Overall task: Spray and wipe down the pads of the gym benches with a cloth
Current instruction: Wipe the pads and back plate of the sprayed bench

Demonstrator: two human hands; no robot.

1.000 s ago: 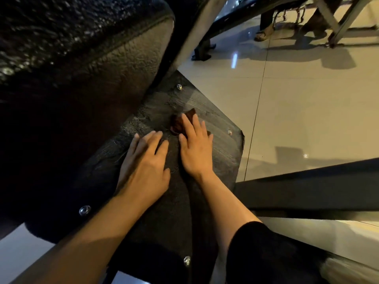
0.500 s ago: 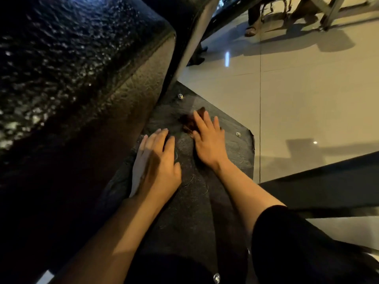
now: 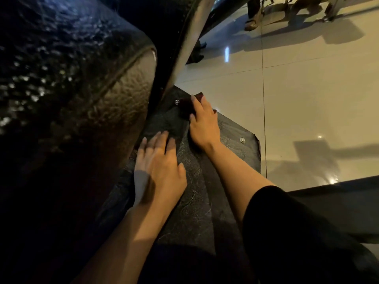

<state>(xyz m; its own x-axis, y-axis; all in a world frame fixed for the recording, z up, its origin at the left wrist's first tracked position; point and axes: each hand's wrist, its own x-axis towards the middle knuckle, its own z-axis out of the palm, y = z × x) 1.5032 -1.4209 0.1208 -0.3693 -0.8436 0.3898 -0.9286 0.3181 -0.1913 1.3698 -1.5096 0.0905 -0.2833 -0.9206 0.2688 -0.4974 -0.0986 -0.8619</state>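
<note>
Right hand (image 3: 203, 124) flat, pressing dark red cloth (image 3: 187, 106) onto far end of pad (image 3: 231, 144); left hand (image 3: 160, 167) open, resting nearer.

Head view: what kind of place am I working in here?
Probably a gym: a thick black bench pad on a slanted frame, glossy tiled floor, more equipment legs beyond.

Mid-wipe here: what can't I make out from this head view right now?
- Cloth: mostly covered by the right hand; only a dark red edge shows.
- Left hand: motion-blurred, contact with the flat pad unclear.
- Spray bottle: not in view.
- Big pad: cut off by the left and top edges, its lower part lost in shadow.
- Wetness of the flat pad: too dim.
</note>
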